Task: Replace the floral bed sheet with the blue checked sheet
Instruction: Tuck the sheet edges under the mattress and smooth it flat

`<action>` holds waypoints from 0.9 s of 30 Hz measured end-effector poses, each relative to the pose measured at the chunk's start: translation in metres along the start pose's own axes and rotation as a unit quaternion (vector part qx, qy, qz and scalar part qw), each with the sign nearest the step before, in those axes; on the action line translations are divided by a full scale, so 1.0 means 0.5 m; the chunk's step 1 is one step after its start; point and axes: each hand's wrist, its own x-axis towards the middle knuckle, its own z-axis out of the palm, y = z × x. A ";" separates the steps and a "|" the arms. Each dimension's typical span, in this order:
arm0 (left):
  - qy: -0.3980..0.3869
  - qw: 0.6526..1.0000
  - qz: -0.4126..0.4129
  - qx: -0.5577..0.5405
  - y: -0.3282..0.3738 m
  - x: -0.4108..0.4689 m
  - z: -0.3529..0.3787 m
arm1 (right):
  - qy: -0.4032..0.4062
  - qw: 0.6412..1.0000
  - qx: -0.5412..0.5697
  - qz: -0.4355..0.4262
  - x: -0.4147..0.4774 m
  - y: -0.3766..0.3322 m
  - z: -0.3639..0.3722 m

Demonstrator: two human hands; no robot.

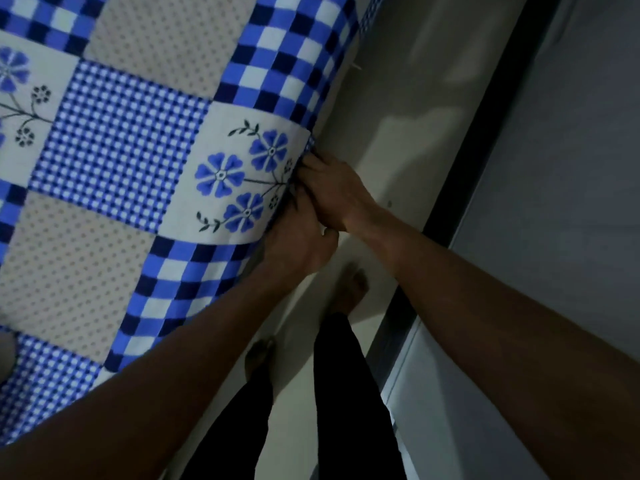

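Most of my fingers are out of sight: those of my left grip [298,247] vanish under the hanging edge of the blue checked sheet [117,133], so I cannot tell whether they are curled or flat, and only the back of it and the thumb show. The fingertips of my right grip [334,194] are also buried in the fold at that edge. The sheet runs off the frame at the top and left, and whatever lies under it is wholly covered. A dull grey shape [7,351] is cut off by the left border, and I cannot make out what it is. The light is dim and the lower part is blurred. The cloth is a soft printed patchwork of squares: bold blue, navy and white checks, fine gingham, pale dotted panels, and white panels with blue flowers on thin dark stems (one such panel sits right by my knuckles). It lies smooth on top and curves down over the side. My right grip is bent over that edge, knuckles up, fingers clamped on the sheet, just above and touching my left. Below them my bare feet [349,289] and black trousers [346,393] stand on a pale glossy floor [398,140], beside a dark strip [460,174].
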 end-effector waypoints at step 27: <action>-0.147 0.955 0.004 -0.257 0.244 0.486 -0.268 | -0.019 0.961 0.221 0.167 0.234 0.379 -0.225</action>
